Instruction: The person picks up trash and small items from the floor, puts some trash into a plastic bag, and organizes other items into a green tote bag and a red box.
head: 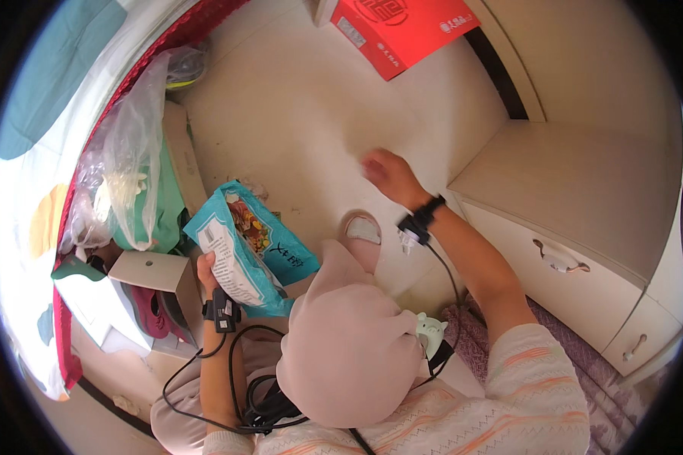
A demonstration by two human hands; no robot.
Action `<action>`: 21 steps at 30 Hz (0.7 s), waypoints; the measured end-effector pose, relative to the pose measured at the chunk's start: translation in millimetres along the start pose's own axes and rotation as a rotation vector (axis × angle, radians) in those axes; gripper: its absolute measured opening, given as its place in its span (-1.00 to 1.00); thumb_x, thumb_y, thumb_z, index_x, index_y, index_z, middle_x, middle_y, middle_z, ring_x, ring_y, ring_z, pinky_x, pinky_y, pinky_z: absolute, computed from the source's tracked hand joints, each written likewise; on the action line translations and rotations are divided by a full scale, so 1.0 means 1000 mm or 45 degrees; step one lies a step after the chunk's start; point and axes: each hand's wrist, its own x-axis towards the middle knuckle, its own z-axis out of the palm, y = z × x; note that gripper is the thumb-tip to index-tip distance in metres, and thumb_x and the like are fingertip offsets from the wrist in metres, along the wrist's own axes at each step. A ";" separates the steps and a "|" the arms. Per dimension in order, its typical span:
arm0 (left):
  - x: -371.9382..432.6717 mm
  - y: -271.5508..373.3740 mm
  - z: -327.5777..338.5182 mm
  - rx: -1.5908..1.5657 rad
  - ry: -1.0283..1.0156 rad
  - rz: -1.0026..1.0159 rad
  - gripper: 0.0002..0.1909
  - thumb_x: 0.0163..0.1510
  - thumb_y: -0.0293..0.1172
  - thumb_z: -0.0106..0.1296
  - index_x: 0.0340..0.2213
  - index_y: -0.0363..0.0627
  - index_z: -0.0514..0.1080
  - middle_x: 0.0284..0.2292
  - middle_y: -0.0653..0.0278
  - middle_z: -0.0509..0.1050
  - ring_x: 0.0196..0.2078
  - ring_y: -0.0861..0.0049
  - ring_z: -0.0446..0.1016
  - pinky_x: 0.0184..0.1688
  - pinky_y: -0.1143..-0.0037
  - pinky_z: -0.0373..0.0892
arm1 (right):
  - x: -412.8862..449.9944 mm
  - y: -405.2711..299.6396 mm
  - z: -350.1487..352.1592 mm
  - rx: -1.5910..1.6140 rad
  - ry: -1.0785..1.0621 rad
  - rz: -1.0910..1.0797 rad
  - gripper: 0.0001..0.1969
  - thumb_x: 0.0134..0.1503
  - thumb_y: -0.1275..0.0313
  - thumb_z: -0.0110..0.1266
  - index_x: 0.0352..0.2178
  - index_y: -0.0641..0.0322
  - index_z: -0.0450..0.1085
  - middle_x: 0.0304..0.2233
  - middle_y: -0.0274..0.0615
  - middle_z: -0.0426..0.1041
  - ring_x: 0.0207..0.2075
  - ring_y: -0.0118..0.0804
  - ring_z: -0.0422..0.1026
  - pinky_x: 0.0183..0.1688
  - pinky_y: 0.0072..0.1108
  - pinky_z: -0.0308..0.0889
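My left hand (206, 272) grips the side of a blue and white printed food bag (250, 250), which is tilted over my leg; most of the fingers are hidden behind it. Bright food pictures and writing show on the bag. My right hand (384, 170) is raised over the pale floor, away from the bag; it is blurred, and its fingers look curled, but what they hold, if anything, cannot be made out. Each wrist wears a black strapped device with a cable.
An open shoe box (148, 272) with dark red shoes and a clear plastic bag (134, 142) stand at left beside the bed. A red carton (401, 31) lies at the top. At right is a white drawer cabinet (546, 244). Black cables (262, 398) cross my lap.
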 end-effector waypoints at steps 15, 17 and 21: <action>-0.006 0.000 0.004 0.044 0.087 -0.078 -0.38 -0.06 -0.13 -0.02 -0.03 -0.31 0.29 -0.24 0.07 0.51 -0.25 0.26 0.52 -0.21 0.32 0.48 | -0.147 0.020 0.006 -0.351 0.666 0.436 -0.84 0.00 0.62 0.03 -0.32 0.27 0.34 -0.39 -0.09 0.32 -0.42 -0.12 0.38 -0.34 -0.48 0.31; -0.009 -0.001 0.073 0.173 0.228 -0.113 -0.43 -0.11 -0.09 -0.01 -0.12 -0.27 0.36 -0.30 0.10 0.51 -0.36 0.27 0.52 -0.28 0.35 0.49 | -0.117 0.043 -0.017 -0.506 0.720 0.386 -0.80 0.03 0.62 -0.04 -0.25 0.31 0.30 -0.33 -0.02 0.30 -0.31 -0.04 0.36 -0.26 -0.42 0.31; 0.005 -0.012 -0.017 0.250 0.405 0.143 -0.43 -0.13 -0.07 -0.01 -0.16 -0.25 0.39 -0.32 0.10 0.52 -0.38 0.27 0.52 -0.35 0.33 0.50 | -0.066 0.079 -0.030 -0.530 0.735 0.409 -0.71 0.00 0.66 -0.11 -0.18 0.32 0.24 -0.25 0.06 0.27 -0.21 0.03 0.31 -0.16 -0.35 0.28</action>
